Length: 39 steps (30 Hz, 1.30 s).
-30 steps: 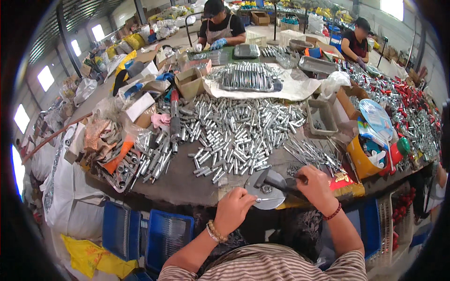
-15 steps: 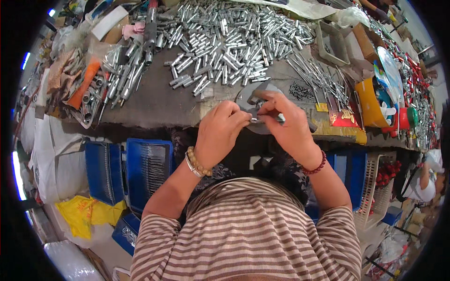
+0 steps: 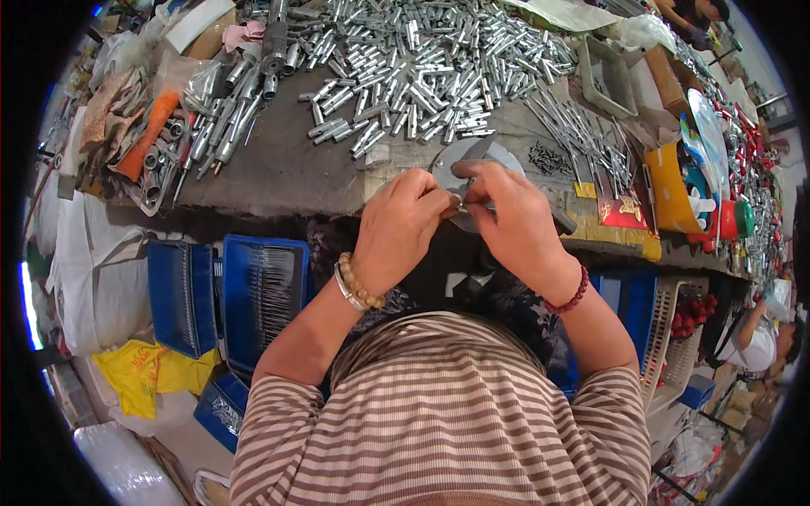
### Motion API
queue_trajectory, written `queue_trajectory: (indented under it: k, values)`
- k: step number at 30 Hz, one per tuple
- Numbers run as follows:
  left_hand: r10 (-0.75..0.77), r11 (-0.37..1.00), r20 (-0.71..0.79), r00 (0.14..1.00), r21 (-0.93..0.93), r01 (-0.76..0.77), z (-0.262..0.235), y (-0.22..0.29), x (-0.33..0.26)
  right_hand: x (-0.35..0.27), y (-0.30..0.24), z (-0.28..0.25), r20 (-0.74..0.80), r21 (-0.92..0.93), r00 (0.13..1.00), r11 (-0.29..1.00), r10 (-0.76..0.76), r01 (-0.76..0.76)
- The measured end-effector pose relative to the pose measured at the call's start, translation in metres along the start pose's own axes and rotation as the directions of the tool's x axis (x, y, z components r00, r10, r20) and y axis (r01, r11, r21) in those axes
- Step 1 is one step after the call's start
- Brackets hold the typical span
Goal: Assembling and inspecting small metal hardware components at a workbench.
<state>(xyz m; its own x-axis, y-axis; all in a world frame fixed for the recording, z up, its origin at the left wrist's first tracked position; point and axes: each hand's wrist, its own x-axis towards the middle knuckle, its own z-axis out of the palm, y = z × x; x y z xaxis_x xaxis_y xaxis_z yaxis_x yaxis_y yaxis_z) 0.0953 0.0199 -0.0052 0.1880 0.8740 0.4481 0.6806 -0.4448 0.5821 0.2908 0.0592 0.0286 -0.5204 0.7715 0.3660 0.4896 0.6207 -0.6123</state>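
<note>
My left hand (image 3: 403, 218) is closed at the table's front edge, its thumb and fingertips pinched on a small shiny metal part (image 3: 461, 204) mostly hidden by the fingers. Facing it, my right hand (image 3: 525, 226) is closed too, its fingertips at the same part. A hammer lies through my right hand: its dark head (image 3: 471, 169) shows past the fingers, and its handle end (image 3: 564, 221) sticks out on the far side of the palm. Just beyond both hands is a round grey metal disc (image 3: 498, 150).
Shiny metal sockets (image 3: 422, 80) are heaped across the table. Right of the disc lie small dark pins (image 3: 548, 158), long thin rods (image 3: 582, 139) and a yellow container (image 3: 672, 187). Blue bins (image 3: 266, 295) stand below the edge at left; a cream basket (image 3: 671, 346) stands at right.
Both hands have shifted slightly away from me, and the fingertips have drawn closer together around the small part. The hammer head has moved a little to the right. The view has shifted slightly.
</note>
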Motion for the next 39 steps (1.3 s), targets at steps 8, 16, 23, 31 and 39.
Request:
queue_trajectory:
  k: [8,16,23,31,39]
  values:
    - [0.006,1.000,-0.006,1.000,-0.016,-0.006,0.001,-0.003,0.001,-0.004,-0.006,-0.004,0.071,-0.164,0.997,0.986,-0.022,0.033]
    - [-0.024,0.999,0.006,1.000,-0.049,0.024,0.003,-0.003,0.000,-0.028,0.024,-0.034,-0.081,-0.420,0.990,0.897,0.118,-0.142]
    - [-0.013,0.998,-0.009,1.000,-0.055,0.013,0.003,-0.004,0.000,-0.050,0.008,-0.039,-0.281,-0.356,0.959,0.924,0.037,-0.140]
    - [0.015,0.999,-0.001,1.000,-0.051,-0.015,0.002,-0.005,0.001,-0.067,-0.009,-0.048,-0.196,-0.190,0.977,0.975,0.081,-0.119]
    - [0.034,0.998,-0.011,0.999,-0.052,-0.035,0.003,-0.006,0.001,-0.070,-0.017,-0.038,-0.222,-0.173,0.972,0.984,-0.070,0.031]
